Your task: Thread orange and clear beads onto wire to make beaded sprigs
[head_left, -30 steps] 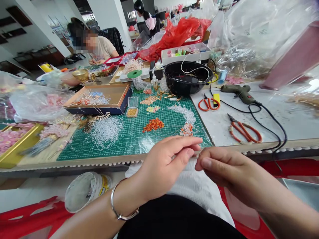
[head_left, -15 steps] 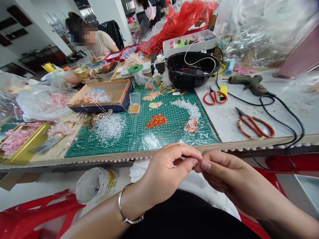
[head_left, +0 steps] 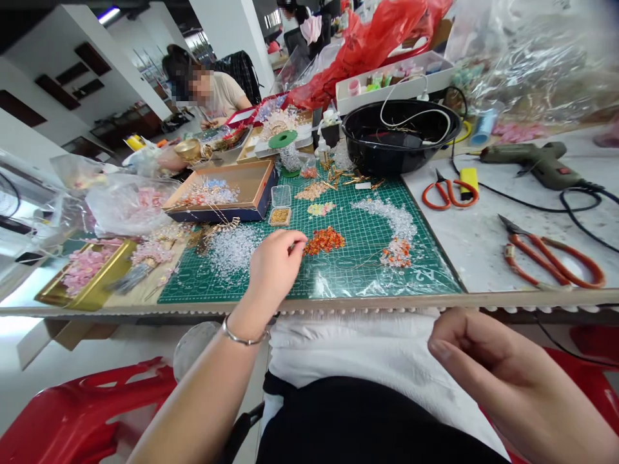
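Observation:
My left hand (head_left: 276, 265), a silver bangle at its wrist, is over the green cutting mat (head_left: 261, 287). Its fingertips are pinched together at the left edge of a pile of orange beads (head_left: 329, 240); anything between them is too small to see. A heap of clear beads (head_left: 232, 248) lies just left of this hand. In front of the table edge, above my lap, my right hand (head_left: 498, 364) is closed with thumb and forefinger together, and what it holds, if anything, I cannot make out. Clear and orange beads (head_left: 397, 251) lie together on the mat's right side.
Orange-handled pliers (head_left: 551, 258), smaller cutters (head_left: 447, 193) and a glue gun (head_left: 532, 161) lie at right. Behind the mat stand a black basin (head_left: 396, 145) and an open box (head_left: 222, 190). A gold tray (head_left: 109, 274) of pink flowers sits left. Another person (head_left: 220, 93) sits across.
My hands, fingertips together before, have parted. The left has moved forward and left onto the mat by the orange beads; the right has shifted to the right. The view has turned slightly left.

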{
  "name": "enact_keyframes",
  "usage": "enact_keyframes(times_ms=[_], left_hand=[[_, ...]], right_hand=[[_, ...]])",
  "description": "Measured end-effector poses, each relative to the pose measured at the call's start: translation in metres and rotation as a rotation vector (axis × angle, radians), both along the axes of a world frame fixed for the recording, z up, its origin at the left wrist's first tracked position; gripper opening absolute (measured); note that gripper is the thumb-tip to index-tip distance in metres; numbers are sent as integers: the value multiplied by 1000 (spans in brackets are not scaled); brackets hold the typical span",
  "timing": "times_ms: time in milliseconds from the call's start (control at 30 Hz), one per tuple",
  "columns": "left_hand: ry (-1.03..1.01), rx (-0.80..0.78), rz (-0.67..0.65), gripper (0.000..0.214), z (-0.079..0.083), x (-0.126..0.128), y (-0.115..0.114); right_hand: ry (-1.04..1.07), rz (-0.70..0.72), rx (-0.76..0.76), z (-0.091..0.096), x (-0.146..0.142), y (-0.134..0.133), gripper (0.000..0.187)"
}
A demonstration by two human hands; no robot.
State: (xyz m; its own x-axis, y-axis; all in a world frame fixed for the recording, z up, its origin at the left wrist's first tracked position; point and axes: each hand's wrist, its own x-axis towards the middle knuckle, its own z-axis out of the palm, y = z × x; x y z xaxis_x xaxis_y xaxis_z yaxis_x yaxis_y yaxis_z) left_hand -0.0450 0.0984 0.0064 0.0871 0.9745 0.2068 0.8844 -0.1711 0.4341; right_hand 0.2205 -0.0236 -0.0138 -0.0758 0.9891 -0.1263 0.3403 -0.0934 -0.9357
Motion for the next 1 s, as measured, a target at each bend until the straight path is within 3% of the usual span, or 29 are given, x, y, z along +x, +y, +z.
enact_keyframes(times_ms=[100,233,333,467,567,633,733,833,1000], left_hand=[[73,-58,33,21,-14,-22,19],[87,-113,23,22,-26,-22,21],[37,-130,24,18,-26,-19,19],[-100,-121,58,17,-12,-11,8],[-380,-245,-19,23,4,14,-19],[-825,-586,-161,18,12,38,-43],[-1233,-926,-180,23,18,67,-72],[-1401,-1032,-123,27,17,75,-83],[-1512,-1121,-61,28,12,73,-87]], right_hand=[[-31,82,12,-4,2,2,35],[-21,200,-44,-5,0,7,30],[34,124,-107,-2,-7,5,29],[50,36,-124,3,-13,1,30],[28,26,7,9,-15,2,31],[-26,27,201,13,-17,5,25],[-148,44,502,16,-20,7,11],[-240,65,591,16,-19,5,13],[-247,80,535,20,-12,-3,13]])
